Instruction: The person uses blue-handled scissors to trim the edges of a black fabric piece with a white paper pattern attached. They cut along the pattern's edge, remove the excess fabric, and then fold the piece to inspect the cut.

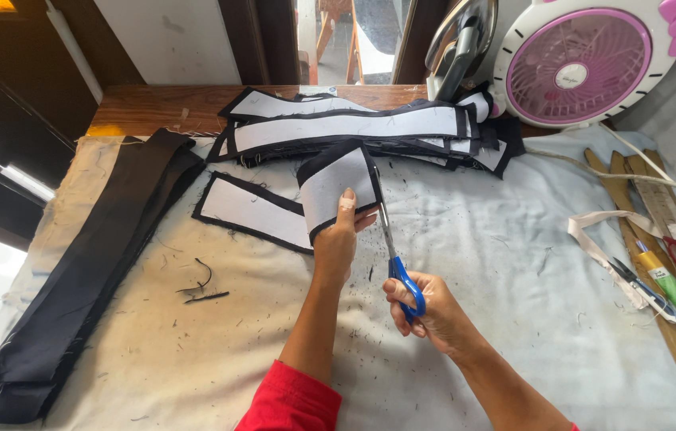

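My left hand pinches a long black fabric strip faced with white interfacing, lifting its right end up off the table. My right hand grips blue-handled scissors, whose blades point up along the raised right edge of that strip. A stack of similar black-and-white strips lies just behind, at the back of the table.
Folded black cloth runs down the left side of the padded table. At the right lie wooden rulers, small snips, a green marker, red glasses and white tape. An iron and a pink fan stand at the back.
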